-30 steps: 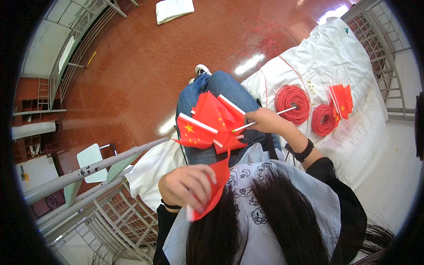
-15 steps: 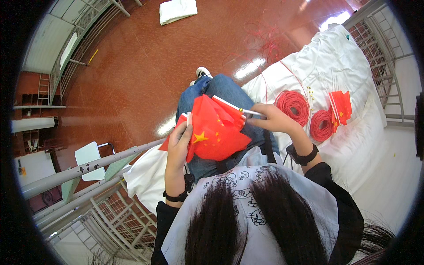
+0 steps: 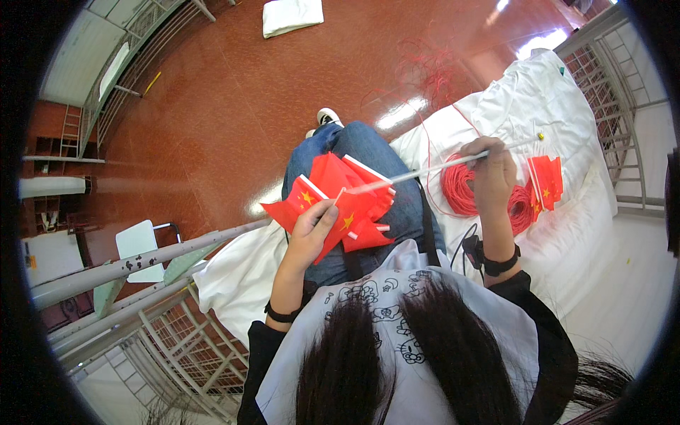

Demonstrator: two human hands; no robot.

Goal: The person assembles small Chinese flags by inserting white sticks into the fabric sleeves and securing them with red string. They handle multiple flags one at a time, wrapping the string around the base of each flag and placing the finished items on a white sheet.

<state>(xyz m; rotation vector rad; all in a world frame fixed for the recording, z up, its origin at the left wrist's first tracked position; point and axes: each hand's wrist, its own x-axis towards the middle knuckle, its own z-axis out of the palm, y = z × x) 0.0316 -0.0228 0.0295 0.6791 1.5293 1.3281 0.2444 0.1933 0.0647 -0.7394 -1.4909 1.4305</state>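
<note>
A small red flag with yellow stars (image 3: 348,218) is pinched at its edge in my left hand (image 3: 316,232), over my lap. More red flags with white edges (image 3: 333,170) lie bunched beneath it on my jeans. My right hand (image 3: 490,173), off to the right, is closed around a thin white stick (image 3: 425,172) with a gold tip. The stick slants down leftward to the held flag's edge; I cannot tell whether its end is inside the hem. Behind my right hand lie two coils of red cord (image 3: 457,185) and several red flags on white sticks (image 3: 545,183).
I sit on a bed with a white cover (image 3: 559,99). Loose red cord (image 3: 428,67) trails onto the red-brown floor (image 3: 212,106). A grey metal bed rail (image 3: 142,263) runs along my left, past a pale chair (image 3: 137,244). A folded white cloth (image 3: 292,17) lies on the floor ahead.
My right hand has moved right, away from the lap, with the stick now stretched out across to the flag. My left hand has shifted slightly right and the front flag has turned.
</note>
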